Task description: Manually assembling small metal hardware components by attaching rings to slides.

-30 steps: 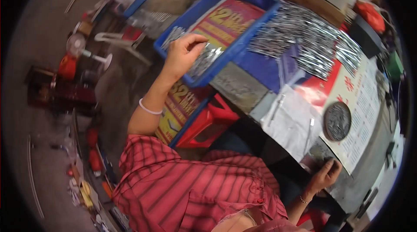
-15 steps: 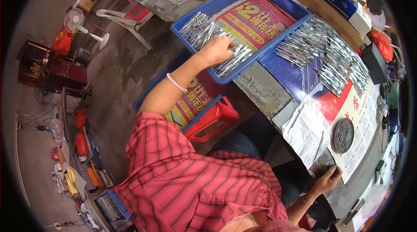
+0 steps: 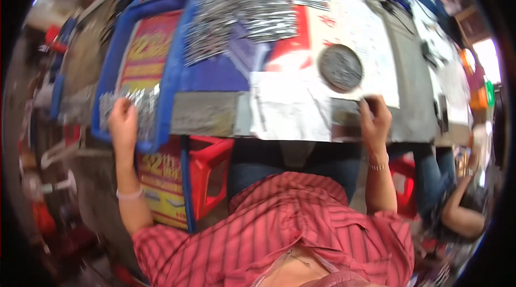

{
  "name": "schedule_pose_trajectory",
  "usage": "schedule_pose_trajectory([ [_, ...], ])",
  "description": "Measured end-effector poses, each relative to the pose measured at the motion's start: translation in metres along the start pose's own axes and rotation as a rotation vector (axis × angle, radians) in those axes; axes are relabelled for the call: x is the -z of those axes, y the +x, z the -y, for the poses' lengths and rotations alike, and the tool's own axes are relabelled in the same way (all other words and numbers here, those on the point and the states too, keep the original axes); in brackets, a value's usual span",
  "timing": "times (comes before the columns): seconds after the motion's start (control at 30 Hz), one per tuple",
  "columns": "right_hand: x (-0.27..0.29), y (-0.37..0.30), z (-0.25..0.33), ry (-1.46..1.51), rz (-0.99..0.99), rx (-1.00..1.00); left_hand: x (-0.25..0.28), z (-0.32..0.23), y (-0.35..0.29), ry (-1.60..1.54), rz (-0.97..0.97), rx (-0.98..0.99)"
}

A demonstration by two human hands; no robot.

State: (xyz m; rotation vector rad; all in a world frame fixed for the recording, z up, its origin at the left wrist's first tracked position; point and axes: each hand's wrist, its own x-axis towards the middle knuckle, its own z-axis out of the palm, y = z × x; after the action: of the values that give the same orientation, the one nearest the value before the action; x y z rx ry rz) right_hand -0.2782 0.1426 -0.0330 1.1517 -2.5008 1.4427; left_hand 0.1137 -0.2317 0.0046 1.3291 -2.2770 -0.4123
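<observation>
Pieces of thin, silvery metal (image 3: 146, 108) lie heaped in the near end of a long blue tray (image 3: 171, 72), at the left of a work table. The left hand (image 3: 123, 120) of a person in a red striped shirt (image 3: 285, 217) is right over this heap, so that pieces show on both sides of the fingers. Thumb and fingers are curled in close together; motion blur hides the fingertips, and I cannot tell whether they grip a piece or only touch the heap. Farther up the tray, beyond the hand, lies a red and yellow printed sheet (image 3: 148, 45).

The right hand (image 3: 374, 117), well apart from the tray, is at the table's near edge, its thumb and fingers bent close to each other. Whether anything is pinched between them cannot be told. Just beyond it and slightly to its left is a round dark dish (image 3: 341, 66) on a pale printed sheet (image 3: 376, 45).

Between the hands, a crumpled white sheet (image 3: 293, 107) reaches the table edge. Beyond it, many more silvery pieces are spread in broad piles (image 3: 242, 5). Below the table, near the tray, is a red stool (image 3: 207, 179). At the far right, another person's bent arm (image 3: 463, 214) shows.
</observation>
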Motion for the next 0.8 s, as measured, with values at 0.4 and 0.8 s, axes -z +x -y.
schedule_pose_trajectory([
  [0.4, -0.013, 0.098, -0.031, -0.539, 0.381, 0.193, -0.029, -0.163, -0.125, -0.900, 0.269, -0.044],
  [0.8, -0.003, 0.106, -0.014, -0.123, 0.448, -0.215, -0.094, -0.222, -0.153, -1.280, 0.719, 0.090],
])
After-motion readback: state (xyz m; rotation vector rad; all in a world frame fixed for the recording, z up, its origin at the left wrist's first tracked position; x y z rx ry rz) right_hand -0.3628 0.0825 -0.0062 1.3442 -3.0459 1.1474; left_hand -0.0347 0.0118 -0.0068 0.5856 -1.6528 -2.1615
